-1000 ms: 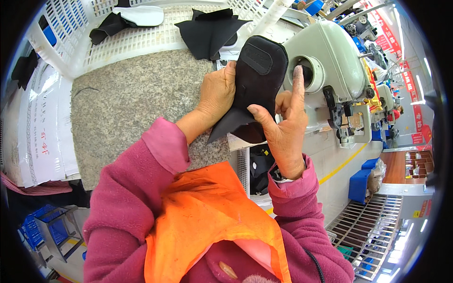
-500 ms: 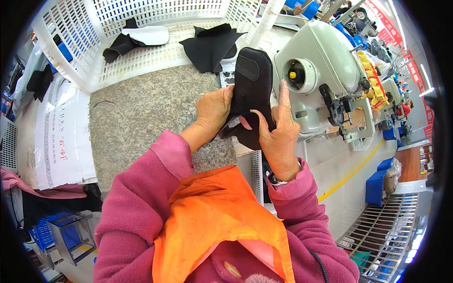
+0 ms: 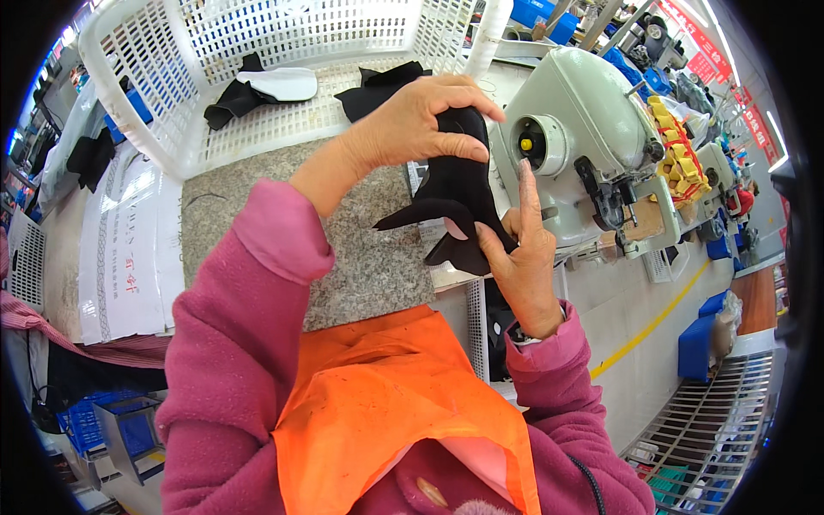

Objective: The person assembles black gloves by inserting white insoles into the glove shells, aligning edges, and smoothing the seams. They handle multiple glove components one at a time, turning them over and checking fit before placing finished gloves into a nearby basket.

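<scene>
A black shoe upper (image 3: 452, 182) with a flat sole part and loose flaps at its near end is held up over the stone slab. My left hand (image 3: 419, 122) arches over its far end, thumb on the near face and fingers curled round the top, hiding part of it. At the lower right, my right hand (image 3: 524, 268) pinches the upper near its heel opening with the thumb, while the index finger points straight up. A pinkish-white patch shows inside the opening. Right beside the upper stands a pale green sewing machine (image 3: 592, 112).
The speckled stone slab (image 3: 257, 232) lies before me. Behind it, a white plastic basket (image 3: 193, 146) holds a black upper with a white sole (image 3: 279, 84) and another black piece (image 3: 369, 99). A printed white sheet (image 3: 124, 257) lies left. A wire rack (image 3: 712, 421) stands at right.
My left hand has moved up from the upper's left side to its far end and now covers it. The flaps at the near end have spread out to the left.
</scene>
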`<action>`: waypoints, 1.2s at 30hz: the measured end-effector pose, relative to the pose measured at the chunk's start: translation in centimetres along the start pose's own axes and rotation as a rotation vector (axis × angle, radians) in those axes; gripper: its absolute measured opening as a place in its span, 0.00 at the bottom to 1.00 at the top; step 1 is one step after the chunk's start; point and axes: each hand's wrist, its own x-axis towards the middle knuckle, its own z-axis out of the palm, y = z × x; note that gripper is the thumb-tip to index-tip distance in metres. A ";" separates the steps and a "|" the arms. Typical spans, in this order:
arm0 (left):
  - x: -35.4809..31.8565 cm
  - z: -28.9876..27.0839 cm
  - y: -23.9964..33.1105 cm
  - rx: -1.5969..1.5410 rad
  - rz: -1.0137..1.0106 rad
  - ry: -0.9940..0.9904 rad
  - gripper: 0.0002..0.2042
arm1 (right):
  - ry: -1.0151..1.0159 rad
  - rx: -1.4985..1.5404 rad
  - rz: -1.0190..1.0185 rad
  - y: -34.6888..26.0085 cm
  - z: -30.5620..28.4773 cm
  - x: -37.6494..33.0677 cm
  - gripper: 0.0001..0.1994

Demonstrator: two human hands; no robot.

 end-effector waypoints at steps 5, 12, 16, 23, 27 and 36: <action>2.1 -1.9 0.4 -0.170 -0.146 -0.348 0.12 | -0.069 -0.020 -0.002 0.2 -0.1 0.2 0.40; 2.7 -1.8 -0.4 -0.148 -0.201 -0.442 0.13 | -0.037 0.061 -0.015 0.2 0.9 -0.2 0.39; 2.4 -2.2 -0.2 -0.171 -0.152 -0.451 0.15 | -0.051 0.113 0.028 0.3 0.6 -0.1 0.39; 2.7 -1.8 1.3 0.125 -0.077 -0.463 0.13 | -0.064 0.070 0.029 0.3 0.7 -0.2 0.39; 4.0 -1.7 2.4 0.262 0.182 -0.586 0.08 | -0.057 0.033 -0.010 0.2 0.9 -0.3 0.38; 6.0 -3.5 4.3 0.362 0.216 -0.785 0.06 | -0.077 0.016 -0.021 -0.7 0.8 -0.3 0.38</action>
